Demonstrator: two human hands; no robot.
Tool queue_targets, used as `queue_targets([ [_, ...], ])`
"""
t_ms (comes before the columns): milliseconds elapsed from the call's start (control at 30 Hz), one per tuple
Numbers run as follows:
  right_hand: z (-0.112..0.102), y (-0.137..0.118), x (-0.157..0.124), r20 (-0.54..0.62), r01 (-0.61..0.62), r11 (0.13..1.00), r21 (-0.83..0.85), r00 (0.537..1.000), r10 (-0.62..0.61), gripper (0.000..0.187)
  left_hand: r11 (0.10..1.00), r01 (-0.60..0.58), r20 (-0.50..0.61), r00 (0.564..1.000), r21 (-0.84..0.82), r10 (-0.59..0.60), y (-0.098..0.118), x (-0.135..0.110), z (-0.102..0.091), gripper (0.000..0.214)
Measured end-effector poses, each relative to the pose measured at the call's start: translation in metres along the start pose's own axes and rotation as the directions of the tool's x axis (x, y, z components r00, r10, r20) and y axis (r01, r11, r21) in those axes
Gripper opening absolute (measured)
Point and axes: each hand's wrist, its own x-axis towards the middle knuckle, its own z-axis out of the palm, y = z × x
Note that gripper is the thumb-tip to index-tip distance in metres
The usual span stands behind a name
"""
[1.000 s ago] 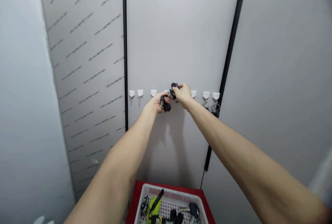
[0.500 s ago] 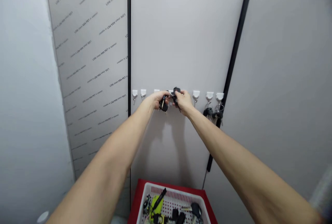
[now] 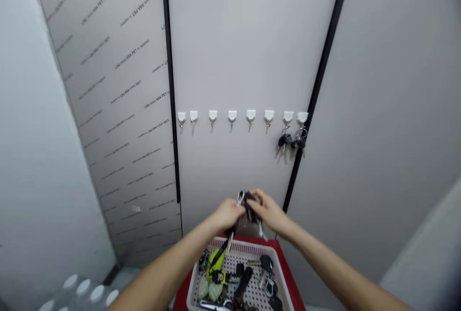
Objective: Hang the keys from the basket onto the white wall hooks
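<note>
Both my hands are held together low in front of the cabinet door, above the white basket (image 3: 196, 272). My left hand (image 3: 226, 215) and my right hand (image 3: 268, 212) are closed on a bunch of dark keys (image 3: 248, 205) with a silver ring, pinched between them. A row of white hooks (image 3: 231, 117) runs across the door higher up. Two of them at the right carry hanging key sets (image 3: 291, 142); the others hold nothing. The basket holds several keys, fobs and a green-yellow tag (image 3: 215, 259).
The basket sits on a red stool (image 3: 288, 282). Black vertical strips (image 3: 169, 85) divide the grey cabinet doors. A film-covered panel with printed text (image 3: 108, 85) stands to the left. White round caps (image 3: 82, 292) show at the bottom left.
My hands came down from the middle hooks to just above the basket, bringing the dark keys with them. The hooks they were at now hang bare. The camera tilted down.
</note>
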Motion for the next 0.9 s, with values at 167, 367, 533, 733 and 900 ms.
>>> queue_targets([
  [167, 0.017, 0.089, -0.06, 0.02, -0.15, 0.984, -0.096, 0.988, 0.152, 0.008, 0.876, -0.066, 0.126, 0.992, 0.478, 0.007, -0.045, -0.023, 0.062, 0.025],
  [367, 0.005, 0.088, -0.074, 0.183, -0.12, 0.922, -0.369, 0.963, 0.199, 0.02, 0.762, -0.064, 0.28, 0.947, 0.644, -0.157, -0.036, -0.03, 0.068, 0.024],
  [533, -0.072, 0.019, -0.017, -0.374, -0.092, 0.888, -0.451, 0.923, -0.095, 0.026, 0.885, -0.122, 0.043, 0.992, 0.45, 0.115, 0.02, 0.022, 0.034, 0.033],
  [733, -0.136, -0.035, 0.053, -0.776, -0.249, 0.877, -0.411, 0.6, -0.193, 0.042, 0.987, -0.107, -0.407, 0.902, 0.118, 0.147, 0.123, 0.101, 0.018, 0.044],
  [900, -0.141, -0.037, 0.06, -0.8, -0.342, 0.824, -0.452, 0.563, -0.206, 0.027, 0.996, -0.041, -0.447, 0.892, 0.074, 0.07, 0.153, 0.123, 0.03, 0.028],
])
